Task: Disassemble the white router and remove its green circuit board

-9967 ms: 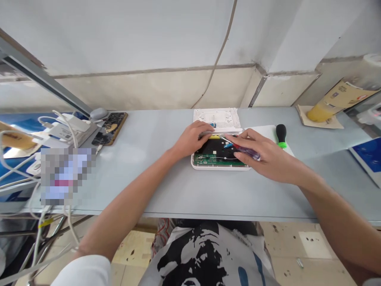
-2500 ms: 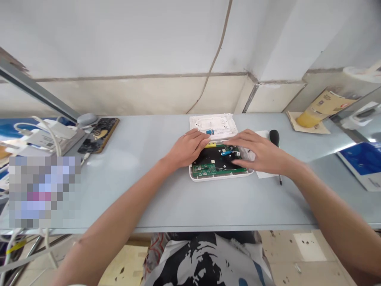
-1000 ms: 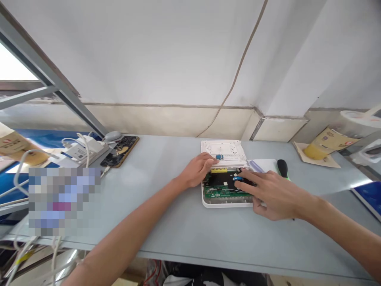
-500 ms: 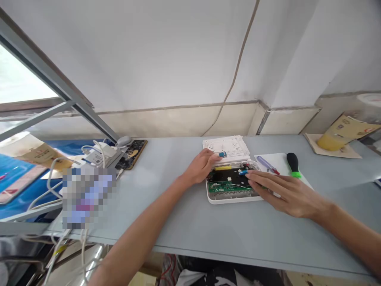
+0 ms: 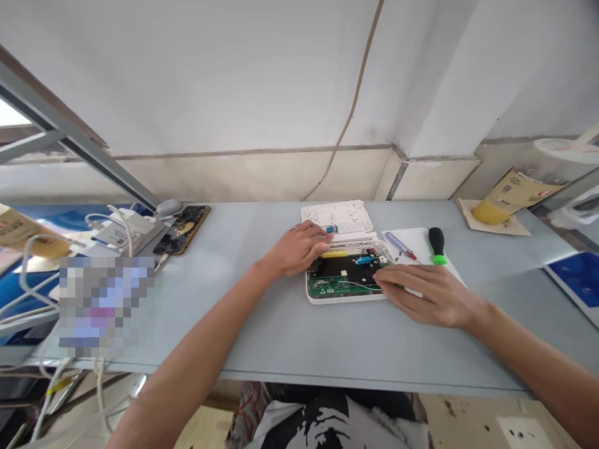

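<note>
An opened white device with a green circuit board [image 5: 332, 287] and a black plate lies on the grey table. Its white cover [image 5: 344, 215] stands open at the back. My left hand [image 5: 299, 247] rests at the left hinge side, its fingers bent over the cover's edge; whether it pinches anything is hidden. A blue connector [image 5: 365, 260] lies on the black plate, clear of my fingers. At the device's right side my right hand [image 5: 428, 293] has its fingers drawn together by the board, near a thin white cable [image 5: 358, 285]; what they hold, if anything, is too small to tell.
A screwdriver [image 5: 437, 245] and a pen [image 5: 400, 245] lie on white paper to the right. Beyond them a cup of yellow drink [image 5: 491, 211] stands on brown paper. At the left are a bare circuit board [image 5: 183, 229], chargers and white cables [image 5: 30, 268].
The view has shifted right, so things appear further left. My right fingers have come off the blue connector and now sit lower, at the right of the board. My left hand stays at the cover.
</note>
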Tool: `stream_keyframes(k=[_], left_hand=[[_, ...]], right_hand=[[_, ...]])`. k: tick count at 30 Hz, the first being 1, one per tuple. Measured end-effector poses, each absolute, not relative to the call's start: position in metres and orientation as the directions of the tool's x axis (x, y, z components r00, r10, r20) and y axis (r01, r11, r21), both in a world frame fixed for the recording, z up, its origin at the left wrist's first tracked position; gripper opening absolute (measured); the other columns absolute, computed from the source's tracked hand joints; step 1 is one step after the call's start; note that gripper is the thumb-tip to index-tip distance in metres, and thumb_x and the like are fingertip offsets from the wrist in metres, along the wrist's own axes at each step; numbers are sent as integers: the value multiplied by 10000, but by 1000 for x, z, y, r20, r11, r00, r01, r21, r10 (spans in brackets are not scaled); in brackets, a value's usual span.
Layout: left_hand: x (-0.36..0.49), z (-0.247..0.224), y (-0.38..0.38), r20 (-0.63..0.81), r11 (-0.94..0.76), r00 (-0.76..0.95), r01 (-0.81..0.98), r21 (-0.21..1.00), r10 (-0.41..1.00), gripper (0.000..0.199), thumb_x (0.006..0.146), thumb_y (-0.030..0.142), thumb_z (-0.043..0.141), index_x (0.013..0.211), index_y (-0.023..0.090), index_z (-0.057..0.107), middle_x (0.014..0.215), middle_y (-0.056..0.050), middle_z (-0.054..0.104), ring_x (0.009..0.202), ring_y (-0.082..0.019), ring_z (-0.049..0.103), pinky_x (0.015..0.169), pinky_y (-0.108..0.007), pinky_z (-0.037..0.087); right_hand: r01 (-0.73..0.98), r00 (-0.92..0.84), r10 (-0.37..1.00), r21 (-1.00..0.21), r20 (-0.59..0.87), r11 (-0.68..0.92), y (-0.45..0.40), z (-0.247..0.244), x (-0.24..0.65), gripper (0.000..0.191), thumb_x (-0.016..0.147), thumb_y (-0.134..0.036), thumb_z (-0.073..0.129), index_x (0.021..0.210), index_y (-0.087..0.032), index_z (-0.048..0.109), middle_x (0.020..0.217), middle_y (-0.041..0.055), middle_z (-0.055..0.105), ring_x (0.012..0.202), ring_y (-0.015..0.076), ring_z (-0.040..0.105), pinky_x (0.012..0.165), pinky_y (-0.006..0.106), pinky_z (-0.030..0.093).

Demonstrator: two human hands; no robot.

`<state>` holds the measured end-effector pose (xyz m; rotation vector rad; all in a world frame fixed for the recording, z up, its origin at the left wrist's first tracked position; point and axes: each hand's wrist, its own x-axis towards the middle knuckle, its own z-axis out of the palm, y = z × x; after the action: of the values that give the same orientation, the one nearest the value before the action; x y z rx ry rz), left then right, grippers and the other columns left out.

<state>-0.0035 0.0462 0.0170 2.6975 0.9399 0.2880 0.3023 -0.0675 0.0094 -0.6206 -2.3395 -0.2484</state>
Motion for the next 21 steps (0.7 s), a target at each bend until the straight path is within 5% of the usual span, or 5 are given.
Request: stream_keyframes(k=[7, 11, 14, 17, 21], left_hand=[[-2, 13, 46, 165, -764, 779, 510, 394, 605, 806, 1101, 614, 79, 1458, 196, 668, 1335, -133, 702, 1261, -313, 544, 1088, -525, 472], [-1, 4, 49, 236, -655, 679, 463, 597, 695, 897, 1076, 679, 35, 1328, 222, 764, 1256, -123, 719, 1212, -282, 597, 1101, -498, 482], [-1, -3, 51, 251, -573, 610, 414, 708, 751, 898, 1076, 686, 46, 1242, 238, 806, 1246, -108, 725, 1223, -267, 610, 1141, -484, 466], [1, -5, 51, 267, -592, 611, 422, 687, 745, 876, 1075, 702, 81, 1258, 232, 798, 1222, -113, 725, 1216, -273, 609, 1123, -488, 474], [4, -2, 48, 298, -674, 654, 449, 587, 695, 882, 1066, 716, 73, 1266, 246, 792, 1136, -111, 728, 1141, -278, 615, 1040, -485, 510]], right_hand=[[464, -671, 497, -210, 550, 860, -57, 20, 314, 187, 965, -227, 710, 1137, -273, 767, 1120, 48, 804, 1064, 238, 750, 929, 453, 629], [524, -569, 661, -404, 489, 750, -42, 36, 312, 187, 1015, -265, 637, 1116, -287, 793, 1118, 55, 804, 1052, 232, 743, 906, 424, 629], [599, -587, 725, -409, 361, 689, -34, 46, 299, 243, 1043, -338, 588, 1138, -266, 800, 1099, 63, 808, 1035, 231, 743, 872, 398, 632], [603, -644, 715, -394, 273, 694, -31, 45, 284, 270, 1054, -368, 573, 1106, -233, 801, 1073, 74, 806, 990, 230, 747, 869, 403, 616], [518, -629, 718, -527, 298, 674, -35, 31, 269, 263, 1049, -405, 600, 1059, -233, 800, 988, 58, 791, 887, 200, 737, 796, 356, 590]])
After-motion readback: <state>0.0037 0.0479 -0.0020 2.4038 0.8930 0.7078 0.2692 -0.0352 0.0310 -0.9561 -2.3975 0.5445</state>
